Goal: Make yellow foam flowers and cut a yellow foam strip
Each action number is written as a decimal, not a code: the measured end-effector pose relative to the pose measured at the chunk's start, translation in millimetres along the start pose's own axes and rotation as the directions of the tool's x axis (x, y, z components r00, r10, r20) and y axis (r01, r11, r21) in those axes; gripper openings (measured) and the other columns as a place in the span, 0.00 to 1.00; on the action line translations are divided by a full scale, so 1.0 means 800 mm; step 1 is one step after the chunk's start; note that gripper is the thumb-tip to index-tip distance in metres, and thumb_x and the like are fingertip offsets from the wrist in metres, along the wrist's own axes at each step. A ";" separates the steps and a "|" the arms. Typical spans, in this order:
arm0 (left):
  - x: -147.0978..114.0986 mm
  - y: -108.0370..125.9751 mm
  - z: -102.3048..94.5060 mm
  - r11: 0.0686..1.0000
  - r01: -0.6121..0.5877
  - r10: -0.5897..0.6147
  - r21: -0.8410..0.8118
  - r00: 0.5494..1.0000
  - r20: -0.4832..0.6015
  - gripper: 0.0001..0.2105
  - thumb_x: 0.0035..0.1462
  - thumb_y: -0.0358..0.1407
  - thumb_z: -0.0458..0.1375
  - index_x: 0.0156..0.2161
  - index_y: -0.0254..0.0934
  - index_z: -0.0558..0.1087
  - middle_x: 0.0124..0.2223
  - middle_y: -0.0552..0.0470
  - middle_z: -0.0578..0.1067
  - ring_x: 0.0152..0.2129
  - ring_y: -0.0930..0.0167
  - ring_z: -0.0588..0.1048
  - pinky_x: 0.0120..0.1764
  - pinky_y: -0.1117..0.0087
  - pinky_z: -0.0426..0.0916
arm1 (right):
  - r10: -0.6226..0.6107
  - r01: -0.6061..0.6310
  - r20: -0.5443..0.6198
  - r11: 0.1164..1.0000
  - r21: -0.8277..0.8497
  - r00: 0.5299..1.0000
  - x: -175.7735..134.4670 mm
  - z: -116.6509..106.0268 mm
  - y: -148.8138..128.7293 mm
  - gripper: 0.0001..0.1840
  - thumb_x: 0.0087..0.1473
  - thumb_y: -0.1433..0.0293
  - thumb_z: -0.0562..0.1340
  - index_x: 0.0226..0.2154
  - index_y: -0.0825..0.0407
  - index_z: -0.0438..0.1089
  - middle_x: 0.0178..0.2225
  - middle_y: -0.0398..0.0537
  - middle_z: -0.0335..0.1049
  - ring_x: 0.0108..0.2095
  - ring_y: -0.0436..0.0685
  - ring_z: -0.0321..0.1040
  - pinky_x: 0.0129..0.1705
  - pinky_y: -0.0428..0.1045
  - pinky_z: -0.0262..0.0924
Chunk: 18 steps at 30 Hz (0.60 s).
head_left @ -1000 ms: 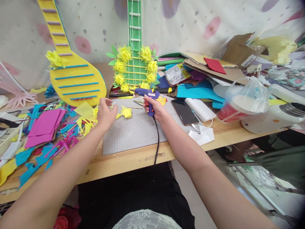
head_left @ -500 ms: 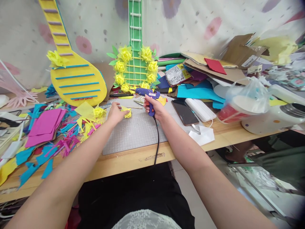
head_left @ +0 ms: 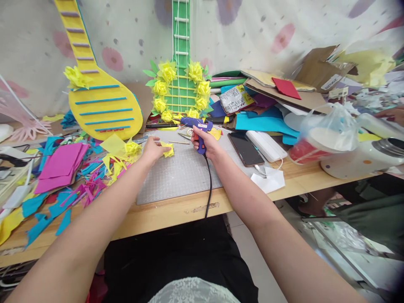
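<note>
Head view, items at the worktop (head_left: 183, 213).

Item 1: purple-blue hot-glue gun (head_left: 198, 124), in the right hand (head_left: 205, 142). Grip wrapped around the handle, fingers toward the trigger side. Barrel, the long axis, runs roughly crosswise, nozzle to the person's left; black cord drops from the handle over the worktop's front edge.

Item 2: yellow paper flower (head_left: 168, 150), on the grey cutting mat (head_left: 183, 179). Lies to the left of the glue gun's handle and nearer the person than the nozzle, slightly left of the tip; nozzle and flower stand apart. Rounded form, no clear long axis.

Item 3: left hand (head_left: 152, 150), the nearer of the two to the flower. Fingers bent at the flower's left side, touching it as far as shown; cannot tell whether this grip pinches a petal or merely rests there.

Item 4: green model string instrument (head_left: 181, 90), upright behind the mat, ringed with similar yellow flowers.

Markings: small white sticker on the glue gun's barrel, print too small to read. Silver-white packet (head_left: 231, 100), dense printing, illegible. Brown cardboard box (head_left: 315, 67), white label with dark lettering, not surely legible. Smartphone (head_left: 246, 149) and white power bank (head_left: 267, 145): no brand readable.
</note>
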<state>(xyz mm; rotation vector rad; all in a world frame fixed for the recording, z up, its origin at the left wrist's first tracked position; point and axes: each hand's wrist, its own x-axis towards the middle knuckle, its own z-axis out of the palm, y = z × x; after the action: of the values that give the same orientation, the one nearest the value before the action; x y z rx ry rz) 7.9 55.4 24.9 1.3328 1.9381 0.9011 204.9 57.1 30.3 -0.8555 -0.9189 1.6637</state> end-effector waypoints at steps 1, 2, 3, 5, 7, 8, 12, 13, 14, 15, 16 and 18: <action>0.001 -0.001 -0.001 1.000 0.000 0.000 -0.011 1.000 0.005 0.27 0.32 0.36 0.69 0.40 0.39 0.63 0.38 0.49 0.72 0.33 0.66 0.74 0.33 0.67 0.67 | -0.001 0.001 0.002 1.000 0.004 1.000 0.000 0.000 0.000 0.22 0.38 0.53 0.68 0.22 0.53 0.62 0.17 0.38 0.63 0.15 0.41 0.51 0.15 0.41 0.47; 0.002 -0.001 -0.003 1.000 0.002 -0.002 -0.026 1.000 0.009 0.27 0.32 0.38 0.69 0.40 0.39 0.63 0.38 0.49 0.72 0.34 0.66 0.74 0.34 0.66 0.67 | -0.002 0.002 0.002 1.000 0.008 1.000 0.000 0.000 0.000 0.22 0.38 0.53 0.68 0.22 0.53 0.62 0.17 0.38 0.63 0.15 0.41 0.51 0.15 0.41 0.47; 0.003 -0.002 -0.004 0.999 0.008 -0.007 -0.043 1.000 0.014 0.26 0.33 0.39 0.68 0.39 0.38 0.64 0.38 0.49 0.72 0.35 0.66 0.74 0.35 0.66 0.67 | -0.003 0.003 0.002 1.000 0.011 1.000 0.000 0.000 0.000 0.22 0.38 0.53 0.68 0.22 0.53 0.62 0.17 0.38 0.63 0.15 0.41 0.51 0.15 0.41 0.47; 0.004 0.000 -0.007 0.997 0.029 -0.028 -0.075 0.999 0.015 0.22 0.36 0.42 0.67 0.37 0.38 0.64 0.38 0.48 0.73 0.36 0.66 0.74 0.36 0.66 0.68 | -0.001 0.001 -0.001 1.000 0.011 1.000 0.000 0.000 0.000 0.22 0.38 0.53 0.68 0.21 0.53 0.62 0.18 0.38 0.63 0.15 0.41 0.51 0.15 0.41 0.48; 0.004 0.003 -0.010 0.995 0.048 -0.048 -0.083 0.999 0.006 0.19 0.39 0.42 0.65 0.35 0.38 0.65 0.36 0.48 0.73 0.35 0.66 0.74 0.36 0.66 0.68 | 0.001 -0.001 -0.004 1.000 0.008 1.000 -0.001 0.001 0.000 0.22 0.38 0.53 0.68 0.21 0.53 0.62 0.17 0.38 0.63 0.15 0.41 0.51 0.15 0.42 0.48; 0.004 0.005 -0.011 0.996 0.051 -0.051 -0.075 0.999 0.001 0.18 0.40 0.42 0.64 0.35 0.38 0.65 0.35 0.48 0.73 0.34 0.66 0.74 0.36 0.66 0.68 | 0.002 -0.002 -0.005 1.000 0.007 1.000 -0.001 0.001 0.000 0.22 0.38 0.53 0.68 0.21 0.53 0.62 0.17 0.38 0.63 0.14 0.42 0.51 0.15 0.42 0.48; 0.004 0.012 -0.013 0.999 -0.025 0.025 0.040 1.000 -0.003 0.18 0.38 0.40 0.65 0.35 0.38 0.67 0.35 0.49 0.72 0.34 0.65 0.74 0.37 0.64 0.68 | 0.002 -0.002 -0.009 1.000 0.003 1.000 -0.002 0.002 0.000 0.22 0.39 0.53 0.68 0.21 0.53 0.62 0.17 0.38 0.64 0.14 0.42 0.51 0.15 0.42 0.48; 0.006 0.013 -0.014 0.996 -0.051 0.050 0.078 0.999 0.017 0.18 0.37 0.39 0.65 0.35 0.38 0.68 0.35 0.49 0.72 0.34 0.65 0.74 0.37 0.63 0.68 | 0.002 -0.002 -0.011 1.000 -0.001 1.000 -0.003 0.002 0.000 0.22 0.39 0.53 0.68 0.21 0.53 0.62 0.17 0.38 0.64 0.14 0.42 0.51 0.15 0.42 0.48; 0.007 0.014 -0.015 0.991 -0.071 0.066 0.113 0.997 0.044 0.17 0.36 0.38 0.66 0.34 0.38 0.68 0.34 0.50 0.72 0.33 0.65 0.74 0.37 0.63 0.68 | 0.001 -0.001 -0.012 1.000 -0.003 1.000 -0.003 0.002 0.000 0.22 0.39 0.53 0.68 0.21 0.53 0.62 0.17 0.38 0.64 0.14 0.42 0.51 0.15 0.42 0.48; 0.008 0.015 -0.015 0.987 -0.079 0.069 0.139 0.995 0.076 0.17 0.34 0.36 0.66 0.33 0.38 0.69 0.32 0.51 0.71 0.32 0.65 0.73 0.36 0.63 0.68 | 0.000 0.000 -0.012 1.000 -0.004 1.000 -0.003 0.002 0.000 0.22 0.39 0.53 0.68 0.21 0.53 0.62 0.17 0.38 0.64 0.14 0.42 0.51 0.15 0.42 0.48; 0.010 0.015 -0.016 0.986 -0.074 0.057 0.151 0.992 0.110 0.17 0.33 0.34 0.66 0.33 0.38 0.69 0.30 0.52 0.71 0.30 0.65 0.73 0.34 0.63 0.68 | -0.002 0.002 -0.012 1.000 -0.004 1.000 -0.003 0.002 0.000 0.22 0.39 0.53 0.67 0.21 0.53 0.62 0.17 0.38 0.64 0.14 0.42 0.51 0.15 0.42 0.48; 0.011 0.018 -0.018 0.992 -0.050 0.033 0.118 0.989 0.143 0.17 0.30 0.32 0.67 0.30 0.37 0.70 0.25 0.54 0.69 0.25 0.67 0.72 0.30 0.65 0.68 | 0.001 -0.001 -0.009 1.000 -0.001 1.000 -0.003 0.002 0.000 0.22 0.39 0.54 0.68 0.21 0.53 0.62 0.17 0.38 0.64 0.14 0.41 0.51 0.15 0.41 0.48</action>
<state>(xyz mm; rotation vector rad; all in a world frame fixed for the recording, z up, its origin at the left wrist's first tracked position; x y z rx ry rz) 1.1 64.4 43.9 1.4710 1.8874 0.6983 204.0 54.6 31.6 -0.8634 -0.9130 1.6592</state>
